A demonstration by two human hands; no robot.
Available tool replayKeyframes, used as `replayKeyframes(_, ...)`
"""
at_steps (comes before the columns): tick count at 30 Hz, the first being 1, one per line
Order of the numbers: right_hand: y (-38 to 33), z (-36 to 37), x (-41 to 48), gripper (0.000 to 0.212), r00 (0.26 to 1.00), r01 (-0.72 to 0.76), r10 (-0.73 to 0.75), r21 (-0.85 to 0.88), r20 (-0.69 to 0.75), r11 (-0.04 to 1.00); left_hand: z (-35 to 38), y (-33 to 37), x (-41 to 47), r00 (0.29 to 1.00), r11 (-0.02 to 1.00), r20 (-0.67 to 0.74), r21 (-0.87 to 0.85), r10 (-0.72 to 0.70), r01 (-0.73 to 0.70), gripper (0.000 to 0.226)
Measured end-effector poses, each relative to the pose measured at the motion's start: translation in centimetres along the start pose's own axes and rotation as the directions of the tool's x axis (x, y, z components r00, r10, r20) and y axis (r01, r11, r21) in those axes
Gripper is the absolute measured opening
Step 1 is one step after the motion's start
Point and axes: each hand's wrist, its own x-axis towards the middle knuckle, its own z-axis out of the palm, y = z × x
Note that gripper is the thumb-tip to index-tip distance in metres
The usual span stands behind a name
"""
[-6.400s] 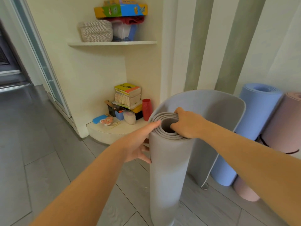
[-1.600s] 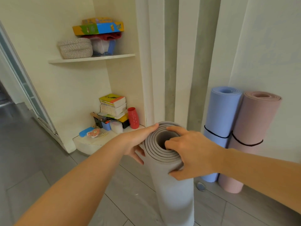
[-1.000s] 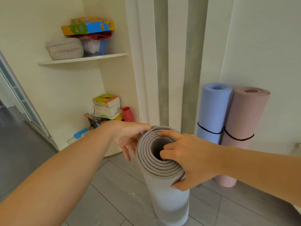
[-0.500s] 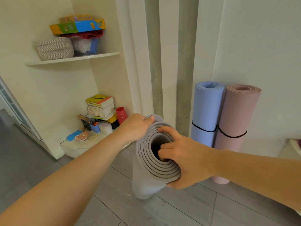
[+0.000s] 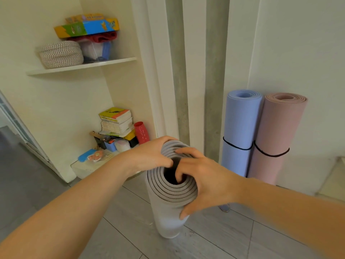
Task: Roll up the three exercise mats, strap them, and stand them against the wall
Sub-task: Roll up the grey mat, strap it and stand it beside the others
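A rolled grey mat (image 5: 168, 212) stands on end on the floor in front of me, its spiral top facing up. My left hand (image 5: 151, 156) grips the far left rim of the roll, fingers curled over the edge. My right hand (image 5: 201, 176) grips the right side, fingers hooked into the hollow core and thumb pressed on the outer wall. No strap shows on the grey mat. A blue mat (image 5: 240, 135) and a pink mat (image 5: 274, 139) stand rolled against the wall at the right, each with a black strap around it.
A low ledge (image 5: 84, 165) at the left holds a stack of books (image 5: 116, 120), a red cup (image 5: 141, 132) and small items. A shelf (image 5: 82, 65) above carries a woven basket (image 5: 60, 54) and boxes. Grey tiled floor (image 5: 121, 236) lies around the mat.
The grey roll has gone from tilted and lifted to standing upright on the floor. My left hand's fingers have moved onto the top rim, and my right fingers reach deeper into the core.
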Motion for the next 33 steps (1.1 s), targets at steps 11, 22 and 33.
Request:
replayKeyframes(11, 0.5, -2.9, 3.6, 0.073, 0.899, -0.396, 0.378, 0.042, 0.221, 0.917, 1.8, 1.2, -1.3, 0.989, 0.996, -0.145, 0.088, 0.009, 0.004, 0.103)
replayKeyframes(22, -1.1, -9.2, -2.6, 0.019, 0.673, -0.733, 0.688, -0.121, -0.270, 0.670, 3.3, 10.4, -0.2, 0.870, 0.786, -0.165, 0.529, 0.465, -0.320, 0.051)
replayKeyframes(33, 3.1, -14.6, -17.2, 0.032, 0.260, -0.963, 0.872, -0.041, -0.414, 0.267, 18.1, 18.7, 2.3, 0.846, 0.677, 0.187, 0.524, 0.500, -0.516, 0.054)
